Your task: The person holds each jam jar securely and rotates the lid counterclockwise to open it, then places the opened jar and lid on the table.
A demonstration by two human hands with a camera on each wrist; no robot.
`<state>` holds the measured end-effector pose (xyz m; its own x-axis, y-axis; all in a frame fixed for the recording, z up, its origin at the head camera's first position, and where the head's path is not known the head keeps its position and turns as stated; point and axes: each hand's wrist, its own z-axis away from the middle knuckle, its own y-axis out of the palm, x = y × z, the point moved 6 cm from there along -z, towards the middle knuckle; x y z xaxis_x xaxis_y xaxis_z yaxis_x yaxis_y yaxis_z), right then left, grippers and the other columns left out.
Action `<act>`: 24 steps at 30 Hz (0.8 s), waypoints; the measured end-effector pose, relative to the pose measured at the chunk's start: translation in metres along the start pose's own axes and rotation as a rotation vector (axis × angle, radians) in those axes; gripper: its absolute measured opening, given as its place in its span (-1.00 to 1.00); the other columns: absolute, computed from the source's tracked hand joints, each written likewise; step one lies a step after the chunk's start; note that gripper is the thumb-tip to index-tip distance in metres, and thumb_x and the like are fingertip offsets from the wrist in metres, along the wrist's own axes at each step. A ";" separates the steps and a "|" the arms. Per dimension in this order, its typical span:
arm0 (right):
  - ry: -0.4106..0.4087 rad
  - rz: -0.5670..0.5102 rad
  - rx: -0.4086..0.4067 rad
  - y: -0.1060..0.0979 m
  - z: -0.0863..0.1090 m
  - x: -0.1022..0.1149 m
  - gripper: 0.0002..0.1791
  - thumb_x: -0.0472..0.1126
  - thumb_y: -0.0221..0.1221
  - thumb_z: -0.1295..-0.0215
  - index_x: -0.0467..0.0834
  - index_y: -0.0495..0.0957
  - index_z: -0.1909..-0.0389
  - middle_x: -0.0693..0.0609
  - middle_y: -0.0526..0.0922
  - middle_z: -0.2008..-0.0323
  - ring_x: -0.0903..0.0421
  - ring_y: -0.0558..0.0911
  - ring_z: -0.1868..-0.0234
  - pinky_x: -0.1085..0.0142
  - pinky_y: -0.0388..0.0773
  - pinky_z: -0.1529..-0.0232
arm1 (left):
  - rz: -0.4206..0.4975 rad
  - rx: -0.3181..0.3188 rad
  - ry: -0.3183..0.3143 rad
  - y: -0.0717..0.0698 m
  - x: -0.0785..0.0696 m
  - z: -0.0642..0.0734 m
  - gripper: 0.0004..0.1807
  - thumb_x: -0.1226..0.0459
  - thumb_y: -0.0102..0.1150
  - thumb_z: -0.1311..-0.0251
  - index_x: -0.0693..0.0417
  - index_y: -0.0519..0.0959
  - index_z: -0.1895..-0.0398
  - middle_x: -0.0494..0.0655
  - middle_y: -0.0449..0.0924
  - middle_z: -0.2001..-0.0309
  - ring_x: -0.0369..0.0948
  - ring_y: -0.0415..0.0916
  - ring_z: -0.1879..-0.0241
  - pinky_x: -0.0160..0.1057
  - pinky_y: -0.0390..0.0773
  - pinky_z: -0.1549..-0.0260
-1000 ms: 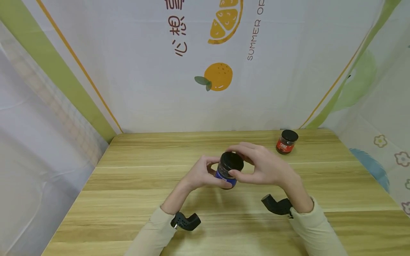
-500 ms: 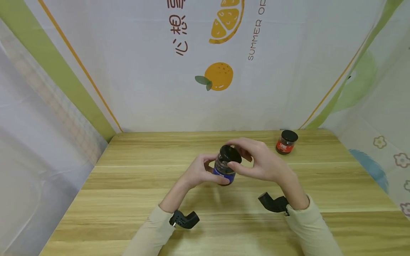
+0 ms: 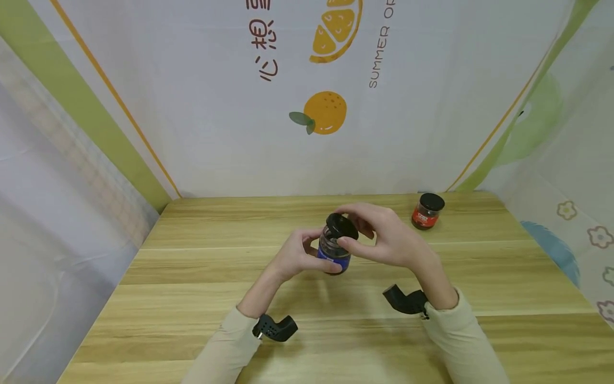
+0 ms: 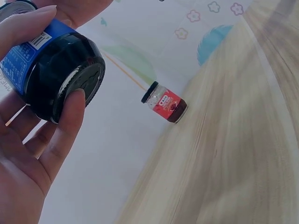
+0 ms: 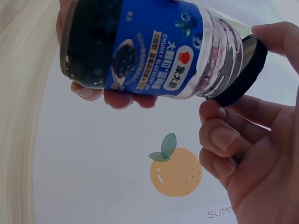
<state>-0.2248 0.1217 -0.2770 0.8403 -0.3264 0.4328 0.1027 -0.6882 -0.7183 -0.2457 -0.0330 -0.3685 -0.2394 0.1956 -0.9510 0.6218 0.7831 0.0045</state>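
My left hand (image 3: 298,255) grips a blueberry jam jar (image 3: 331,247) with a blue label, held above the table and tilted. In the left wrist view a finger supports the base of the dark-filled jar (image 4: 58,70). With thumb and fingers, my right hand (image 3: 389,238) holds the jar's black lid (image 3: 342,226) at its edge. The lid (image 5: 250,70) sits askew at the glass mouth in the right wrist view, its inner side partly showing and one edge lifted away from the threads.
A second jar (image 3: 426,216) with a red label and black lid stands upright at the back right of the wooden table (image 3: 206,298). White printed cloth (image 3: 230,154) hangs behind the table and at both sides. A black camera mount sits on each wrist.
The lid has gone from sitting level on the jar to tilted and partly lifted off it. Both hands and the jar have shifted slightly up and left in the head view.
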 end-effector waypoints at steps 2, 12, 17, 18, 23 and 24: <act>-0.003 -0.005 -0.005 -0.001 -0.001 0.000 -0.61 -0.10 0.30 -0.33 -0.08 0.56 -0.14 0.21 0.46 0.40 0.23 0.38 0.49 0.36 0.35 0.51 | 0.003 -0.011 -0.004 0.000 -0.001 0.000 -0.41 0.33 0.59 0.05 0.38 0.60 -0.08 0.02 0.70 0.09 -0.09 0.69 0.17 -0.04 0.71 0.24; -0.008 -0.023 -0.032 -0.004 -0.009 0.002 -0.55 0.05 0.25 -0.39 -0.14 0.55 -0.14 0.16 0.47 0.43 0.23 0.37 0.51 0.32 0.34 0.54 | -0.041 -0.090 -0.016 -0.004 -0.008 0.003 -0.38 0.36 0.58 0.06 0.30 0.61 -0.15 0.06 0.70 0.08 -0.03 0.72 0.26 -0.05 0.72 0.26; -0.002 -0.044 -0.036 -0.004 -0.009 -0.001 -0.55 0.05 0.24 -0.40 -0.15 0.54 -0.14 0.14 0.48 0.44 0.22 0.37 0.52 0.33 0.33 0.54 | -0.092 -0.115 0.011 -0.007 -0.012 0.002 -0.37 0.27 0.61 0.07 0.28 0.63 -0.12 0.08 0.69 0.05 -0.02 0.70 0.21 -0.02 0.71 0.25; -0.002 -0.046 -0.038 -0.004 -0.009 -0.001 -0.54 0.06 0.24 -0.40 -0.15 0.53 -0.14 0.12 0.48 0.44 0.22 0.37 0.52 0.34 0.33 0.54 | -0.099 -0.118 0.012 -0.007 -0.012 0.002 -0.38 0.26 0.61 0.07 0.27 0.63 -0.12 0.08 0.69 0.05 -0.01 0.70 0.20 -0.01 0.71 0.24; -0.004 -0.067 -0.052 -0.005 -0.008 -0.005 -0.49 0.10 0.21 -0.42 -0.19 0.50 -0.16 0.08 0.49 0.44 0.21 0.39 0.51 0.35 0.34 0.52 | -0.133 -0.144 0.019 -0.009 -0.015 0.002 -0.39 0.29 0.60 0.07 0.23 0.64 -0.12 0.07 0.70 0.06 0.00 0.71 0.24 0.00 0.71 0.27; -0.003 -0.074 -0.056 -0.006 -0.007 -0.006 -0.49 0.08 0.21 -0.42 -0.20 0.49 -0.16 0.08 0.49 0.44 0.20 0.39 0.51 0.35 0.34 0.51 | -0.140 -0.150 0.023 -0.009 -0.016 0.003 -0.40 0.30 0.60 0.07 0.22 0.64 -0.12 0.06 0.70 0.06 -0.01 0.71 0.24 -0.01 0.72 0.28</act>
<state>-0.2345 0.1228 -0.2715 0.8330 -0.2717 0.4820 0.1347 -0.7454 -0.6529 -0.2458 -0.0451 -0.3542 -0.3340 0.0907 -0.9382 0.4636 0.8824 -0.0798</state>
